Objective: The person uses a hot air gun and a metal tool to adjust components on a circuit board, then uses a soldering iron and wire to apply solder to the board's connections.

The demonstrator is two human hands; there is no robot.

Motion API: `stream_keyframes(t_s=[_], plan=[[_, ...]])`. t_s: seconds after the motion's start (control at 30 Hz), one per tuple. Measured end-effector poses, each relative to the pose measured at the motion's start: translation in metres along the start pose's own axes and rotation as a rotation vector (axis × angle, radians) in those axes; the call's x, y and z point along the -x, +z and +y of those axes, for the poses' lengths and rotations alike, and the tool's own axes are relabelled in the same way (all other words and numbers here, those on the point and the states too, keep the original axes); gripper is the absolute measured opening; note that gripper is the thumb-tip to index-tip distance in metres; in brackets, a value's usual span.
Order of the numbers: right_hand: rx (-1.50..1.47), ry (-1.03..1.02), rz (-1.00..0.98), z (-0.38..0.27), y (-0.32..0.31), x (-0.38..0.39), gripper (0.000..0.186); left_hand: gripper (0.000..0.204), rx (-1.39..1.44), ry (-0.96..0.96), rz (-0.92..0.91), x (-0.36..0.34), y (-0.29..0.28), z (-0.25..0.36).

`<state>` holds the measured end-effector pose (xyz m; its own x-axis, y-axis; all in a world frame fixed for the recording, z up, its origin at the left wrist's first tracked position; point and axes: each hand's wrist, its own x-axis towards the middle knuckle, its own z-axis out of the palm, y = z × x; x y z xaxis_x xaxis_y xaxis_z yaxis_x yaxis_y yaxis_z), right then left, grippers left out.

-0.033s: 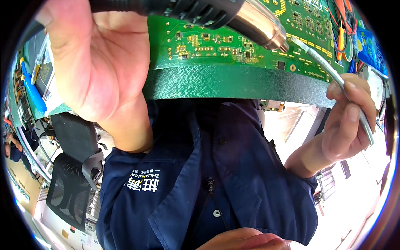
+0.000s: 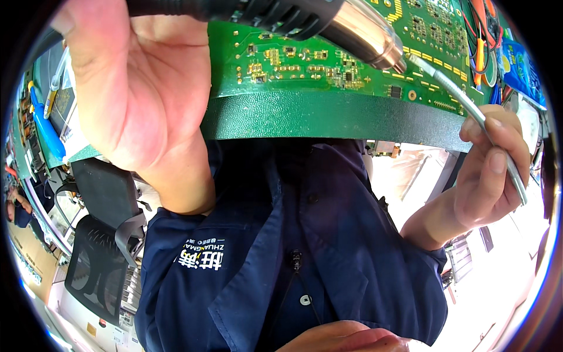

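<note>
My left hand (image 2: pixel 146 100), palm showing, is closed around the black handle of a hot air gun (image 2: pixel 358 32); its fingertips are cut off by the top edge. The gun's coppery metal nozzle points down to the right, just over a green circuit board (image 2: pixel 328 73) with many small parts and gold pads. In my right hand (image 2: pixel 492 170) slim silver tweezers (image 2: pixel 460 94) are pinched between thumb and fingers. Their tip is at the board's gold pads, close beside the nozzle. Whether the tip touches the board or grips a part, I cannot tell.
The board lies on a green worktop (image 2: pixel 328 117) with a curved-looking front edge. Orange-handled tools and cables (image 2: pixel 481 56) and a blue packet (image 2: pixel 522 70) are at the right. A blue-handled tool (image 2: pixel 47 132) lies at the left, above a black chair (image 2: pixel 99 258).
The tweezers' tip has shifted very slightly by the nozzle. The hot air gun, the board and my left hand look unmoved.
</note>
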<state>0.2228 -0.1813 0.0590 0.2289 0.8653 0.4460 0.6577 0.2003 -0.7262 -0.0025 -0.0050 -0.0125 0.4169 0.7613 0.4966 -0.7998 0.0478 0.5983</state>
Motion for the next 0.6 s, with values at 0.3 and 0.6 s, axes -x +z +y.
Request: stream_keyframes(t_s=[0.3, 0.6], plan=[[-0.076, 0.036, -0.135, 0.006, -0.010, -0.008, 0.031, 0.050, 0.013, -0.002, 0.002, 0.001, 0.005, 0.002], [-0.331, 0.062, -0.449, 0.025, -0.034, -0.019, 0.036, 0.049, 0.021, -0.008, 0.007, 0.002, 0.005, 0.003]])
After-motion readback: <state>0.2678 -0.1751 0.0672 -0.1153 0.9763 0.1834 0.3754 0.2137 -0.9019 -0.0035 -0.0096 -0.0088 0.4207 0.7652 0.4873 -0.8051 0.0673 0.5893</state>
